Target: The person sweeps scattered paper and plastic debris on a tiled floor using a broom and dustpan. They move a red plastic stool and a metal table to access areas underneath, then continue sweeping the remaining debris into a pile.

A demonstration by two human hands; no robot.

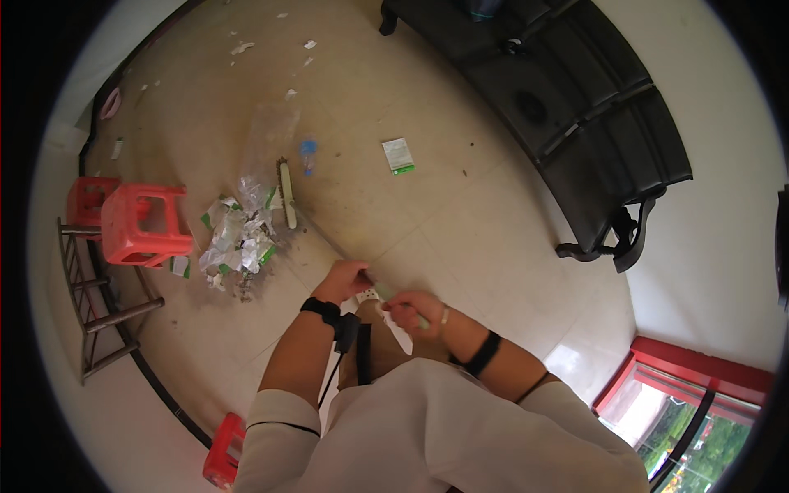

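Note:
A broom (287, 194) reaches forward and left from my body, its pale green head resting on the floor with dark bristles along one side. My left hand (343, 281) is closed round the broom's handle. Nearer to me, my right hand (417, 312) grips the light green upper end of the same handle. Left of the broom head lies a pile of litter (238, 240), mostly crumpled clear plastic with white and green scraps. A clear plastic bottle (308, 156) with blue on it lies just right of the broom head.
A white and green packet (399, 156) lies on the tiled floor ahead. Red plastic stools (146, 222) and a metal rack (119, 316) stand at left, another red stool (223, 452) at lower left. A black bench (567, 123) lines the right wall. Paper scraps (242, 48) dot the far floor.

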